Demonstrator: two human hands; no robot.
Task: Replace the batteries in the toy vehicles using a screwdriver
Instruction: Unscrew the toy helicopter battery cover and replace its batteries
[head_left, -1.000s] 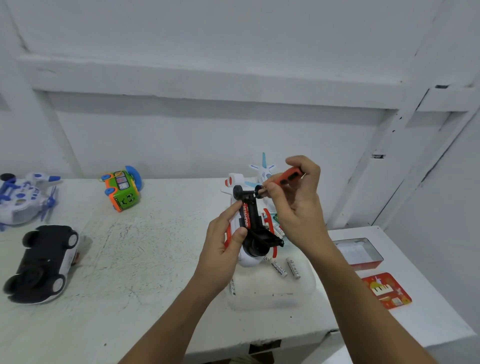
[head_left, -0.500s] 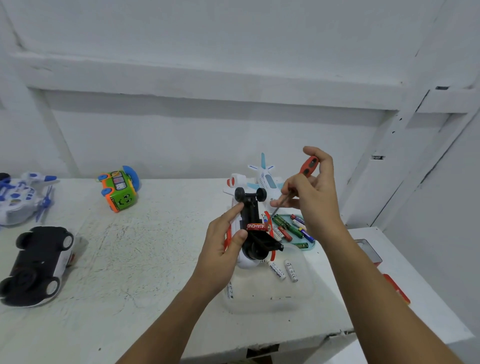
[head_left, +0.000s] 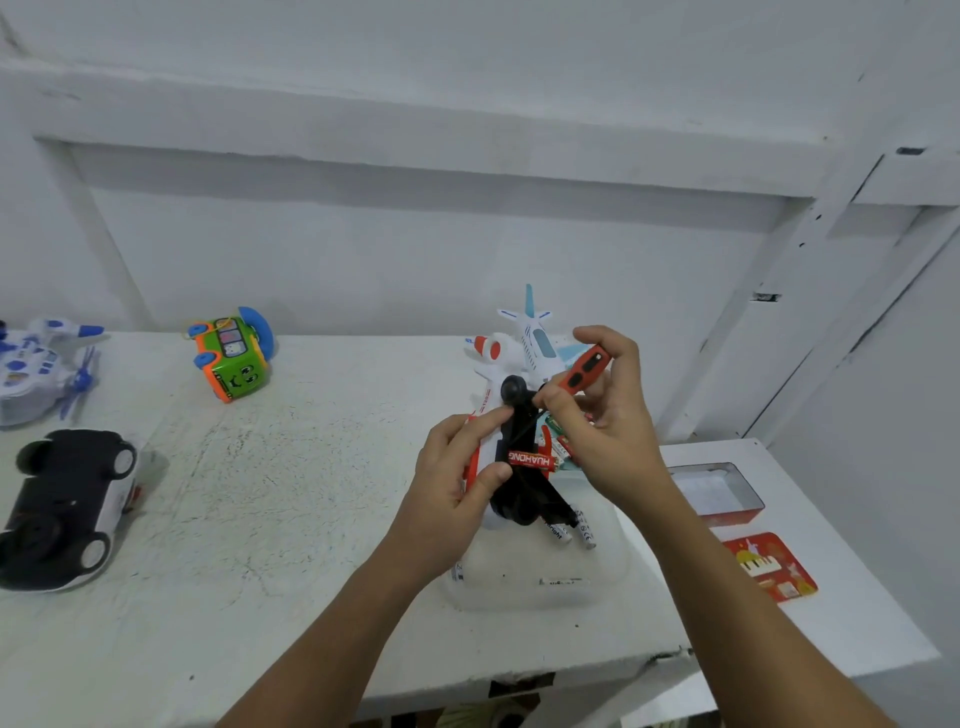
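Centre of frame, my left hand (head_left: 451, 491) grips the white-and-orange plastic toy vehicle (head_left: 519, 496), black underside up, red cylindrical battery (head_left: 531, 460) lying across it, my right hand (head_left: 610, 421) pinches the orange-handled screwdriver (head_left: 584, 370) just above.

Five toy vehicles show: a white-and-red toy (head_left: 522, 499), a plane (head_left: 537, 345), a green bus (head_left: 234, 358), a blue-and-white helicopter (head_left: 31, 369) and a black car (head_left: 62, 504). There is one screwdriver (head_left: 584, 369), one red battery (head_left: 530, 460) and two white batteries (head_left: 558, 532) (head_left: 585, 531); other batteries are too hidden to count. There are also one clear tray (head_left: 519, 590), one tin (head_left: 737, 517) and one red lid (head_left: 771, 566).
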